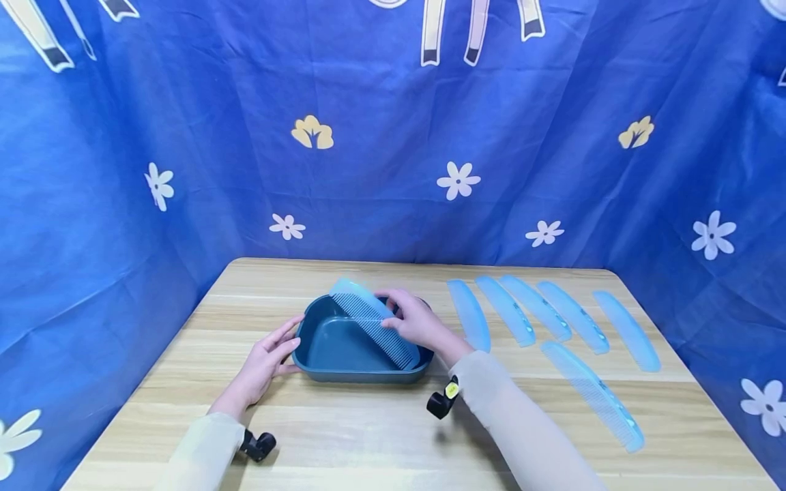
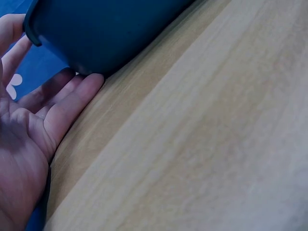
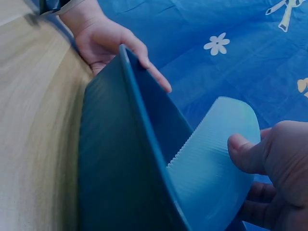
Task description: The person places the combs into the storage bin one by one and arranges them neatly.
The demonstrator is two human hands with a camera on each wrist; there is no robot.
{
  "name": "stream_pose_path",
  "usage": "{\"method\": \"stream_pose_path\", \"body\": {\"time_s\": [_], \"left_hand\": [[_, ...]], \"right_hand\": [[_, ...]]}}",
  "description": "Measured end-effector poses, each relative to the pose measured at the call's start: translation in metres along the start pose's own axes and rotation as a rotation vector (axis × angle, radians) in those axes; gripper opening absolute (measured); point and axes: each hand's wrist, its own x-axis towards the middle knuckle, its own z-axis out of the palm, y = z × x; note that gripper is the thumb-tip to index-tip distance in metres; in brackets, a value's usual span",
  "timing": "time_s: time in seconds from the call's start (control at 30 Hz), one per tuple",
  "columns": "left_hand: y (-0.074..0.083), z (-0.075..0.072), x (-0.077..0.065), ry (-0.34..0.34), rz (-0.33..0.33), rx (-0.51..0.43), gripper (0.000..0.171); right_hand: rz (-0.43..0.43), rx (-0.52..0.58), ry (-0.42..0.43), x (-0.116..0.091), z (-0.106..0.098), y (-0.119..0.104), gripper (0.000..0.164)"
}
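Observation:
A light blue comb (image 1: pixel 376 320) slants across the dark teal basin (image 1: pixel 362 376), its lower end inside near the front right wall and its upper end above the back rim. My right hand (image 1: pixel 417 320) pinches the comb's spine, thumb on the near face; the right wrist view shows the thumb pressed on the comb (image 3: pixel 216 159) and the other fingers behind it. My left hand (image 1: pixel 265 363) rests against the basin's left side with fingers extended. In the left wrist view, fingers of this hand (image 2: pixel 48 106) touch the basin's wall (image 2: pixel 110 33) low down and near the rim.
Several more light blue combs lie to the right on the wooden table (image 1: pixel 344 436), most in a slanting row, with one comb (image 1: pixel 594 395) nearer the front. A blue patterned cloth (image 1: pixel 381 198) hangs behind the table and along both sides.

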Motion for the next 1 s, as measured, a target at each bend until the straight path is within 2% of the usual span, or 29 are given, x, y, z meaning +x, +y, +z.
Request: {"method": "stream_pose_path", "body": {"time_s": [0.37,0.57,0.83,1.0], "left_hand": [[0.001,-0.001,0.000,0.008,0.011,-0.002,0.056],[0.000,0.000,-0.001,0.012,0.008,0.009,0.054],[0.000,0.001,-0.003,0.009,0.008,0.008,0.056],[0.001,0.001,-0.002,0.006,0.007,0.029,0.056]], "right_hand": [[-0.039,-0.135,-0.176,0.003,0.014,0.002,0.050],[-0.011,-0.142,-0.230,0.001,0.020,0.009,0.045],[-0.015,-0.192,-0.310,0.005,0.028,0.008,0.039],[0.000,-0.171,-0.355,0.006,0.032,0.007,0.036]]}}
